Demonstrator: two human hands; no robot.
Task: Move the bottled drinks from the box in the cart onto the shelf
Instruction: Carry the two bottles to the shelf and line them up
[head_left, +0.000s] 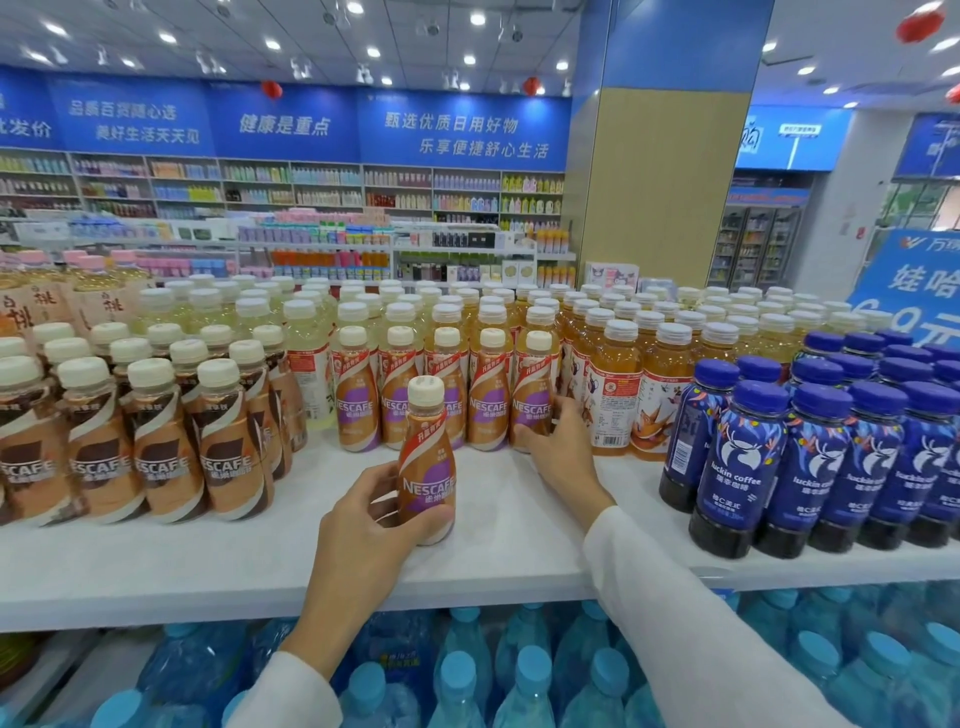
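Note:
My left hand (366, 525) grips a Nescafe bottle with a purple label and cream cap (427, 457), standing upright on the white shelf (498, 561) in front of the row. My right hand (558, 447) holds the rightmost purple-label Nescafe bottle (534, 400) at the end of a row of several like it (402, 395). Both bottles stand on the shelf. The cart and its box are out of view.
Brown-label Nescafe bottles (156, 452) crowd the shelf's left, dark blue Luckin coffee bottles (810, 457) its right, tea and juice bottles (623, 374) behind. Blue-capped water bottles (519, 675) fill the level below. Bare shelf surface lies between the two hands.

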